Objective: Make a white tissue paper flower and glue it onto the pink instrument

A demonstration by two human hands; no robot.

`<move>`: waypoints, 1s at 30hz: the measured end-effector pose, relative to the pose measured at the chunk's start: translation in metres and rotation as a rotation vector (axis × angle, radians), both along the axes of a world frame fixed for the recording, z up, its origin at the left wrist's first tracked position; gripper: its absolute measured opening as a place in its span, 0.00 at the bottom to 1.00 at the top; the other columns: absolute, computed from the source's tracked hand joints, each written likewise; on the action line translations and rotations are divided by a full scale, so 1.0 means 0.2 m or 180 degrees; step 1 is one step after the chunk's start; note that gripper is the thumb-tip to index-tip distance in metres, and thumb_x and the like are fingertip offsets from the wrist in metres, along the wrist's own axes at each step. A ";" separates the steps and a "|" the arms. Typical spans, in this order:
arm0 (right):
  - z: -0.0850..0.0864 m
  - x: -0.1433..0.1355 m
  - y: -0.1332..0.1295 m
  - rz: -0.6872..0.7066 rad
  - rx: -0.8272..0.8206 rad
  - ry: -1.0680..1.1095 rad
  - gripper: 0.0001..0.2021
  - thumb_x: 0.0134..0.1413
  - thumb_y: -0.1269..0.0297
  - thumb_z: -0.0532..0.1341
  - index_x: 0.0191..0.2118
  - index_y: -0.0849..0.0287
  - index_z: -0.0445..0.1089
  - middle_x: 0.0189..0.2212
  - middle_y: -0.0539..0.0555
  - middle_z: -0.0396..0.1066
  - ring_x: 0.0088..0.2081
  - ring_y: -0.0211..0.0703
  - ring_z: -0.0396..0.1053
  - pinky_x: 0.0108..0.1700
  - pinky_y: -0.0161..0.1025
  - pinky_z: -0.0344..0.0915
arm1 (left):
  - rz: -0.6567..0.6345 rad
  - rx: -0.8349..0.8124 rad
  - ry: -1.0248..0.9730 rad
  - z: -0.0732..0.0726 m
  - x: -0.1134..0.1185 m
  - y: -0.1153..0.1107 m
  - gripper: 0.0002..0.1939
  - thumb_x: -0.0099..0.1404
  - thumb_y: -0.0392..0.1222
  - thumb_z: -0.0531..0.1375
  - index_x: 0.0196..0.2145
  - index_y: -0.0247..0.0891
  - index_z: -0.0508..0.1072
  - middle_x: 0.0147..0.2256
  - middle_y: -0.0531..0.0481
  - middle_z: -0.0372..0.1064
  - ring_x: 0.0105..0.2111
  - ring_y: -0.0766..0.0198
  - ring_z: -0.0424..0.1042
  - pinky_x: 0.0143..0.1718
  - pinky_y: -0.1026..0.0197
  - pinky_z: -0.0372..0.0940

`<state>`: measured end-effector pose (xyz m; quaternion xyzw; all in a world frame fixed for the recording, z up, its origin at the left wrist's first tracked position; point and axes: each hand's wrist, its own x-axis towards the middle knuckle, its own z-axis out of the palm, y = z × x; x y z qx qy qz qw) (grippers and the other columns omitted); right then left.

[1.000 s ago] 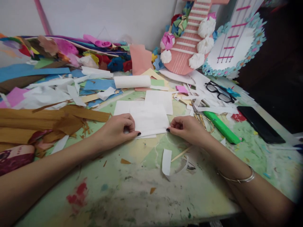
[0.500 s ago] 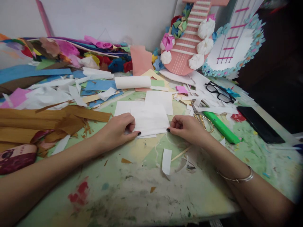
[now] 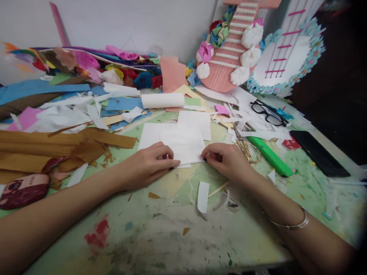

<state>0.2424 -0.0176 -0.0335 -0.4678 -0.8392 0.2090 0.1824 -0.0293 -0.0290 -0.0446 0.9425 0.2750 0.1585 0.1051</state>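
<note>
A folded sheet of white paper (image 3: 183,143) lies flat on the paint-stained table, over other white pieces. My left hand (image 3: 155,160) is closed at its near left edge, thumb and fingertips together on the paper. At the near right corner, my right hand (image 3: 223,158) pinches the edge between thumb and curled fingers. Behind it lies a square white sheet (image 3: 195,124), partly covered. Gold-handled scissors (image 3: 248,149) rest just beyond my right hand, beside a green cutter-like tool (image 3: 269,154). Closer to me is a small white paper strip (image 3: 203,196).
Brown crepe paper (image 3: 37,147) and a maroon case (image 3: 24,191) sit at left. A white paper roll (image 3: 163,100) and coloured scraps lie behind. Glasses (image 3: 268,112) and a black phone (image 3: 318,152) are at right. Two decorated paper instruments (image 3: 222,68) lean at the back.
My left hand has slid a little to the right along the paper's near edge, its fingers now lower and flatter. My right hand stays at the right corner. The view has shifted slightly.
</note>
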 end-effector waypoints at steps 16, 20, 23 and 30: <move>-0.05 0.03 -0.02 0.0376 0.0682 -0.0094 0.13 0.53 0.77 0.57 0.36 0.60 0.78 0.27 0.54 0.71 0.30 0.40 0.68 0.34 0.35 0.62 | -0.0163 0.0601 -0.0011 -0.01 -0.02 -0.01 0.15 0.67 0.32 0.54 0.50 0.34 0.72 0.41 0.39 0.68 0.38 0.59 0.64 0.38 0.57 0.66; -0.05 0.03 -0.02 0.0301 0.0480 -0.0169 0.13 0.53 0.77 0.57 0.37 0.60 0.79 0.28 0.54 0.72 0.31 0.41 0.69 0.34 0.36 0.62 | 0.0029 0.0658 -0.0124 -0.03 -0.03 -0.03 0.15 0.66 0.31 0.54 0.49 0.32 0.72 0.41 0.38 0.68 0.40 0.58 0.65 0.41 0.55 0.67; -0.05 0.03 -0.03 0.0291 0.0447 -0.0161 0.13 0.53 0.78 0.57 0.36 0.60 0.78 0.29 0.54 0.72 0.32 0.42 0.69 0.35 0.37 0.61 | 0.0201 0.0597 -0.0409 -0.04 -0.03 -0.04 0.14 0.65 0.30 0.55 0.47 0.31 0.73 0.41 0.38 0.69 0.41 0.58 0.68 0.42 0.55 0.68; -0.05 0.01 -0.04 0.0248 0.0376 0.0042 0.13 0.49 0.80 0.56 0.34 0.61 0.76 0.27 0.53 0.72 0.30 0.40 0.67 0.33 0.35 0.60 | 0.0773 0.0776 -0.0539 -0.04 -0.02 -0.16 0.16 0.66 0.32 0.56 0.52 0.32 0.70 0.48 0.35 0.68 0.42 0.60 0.72 0.44 0.55 0.71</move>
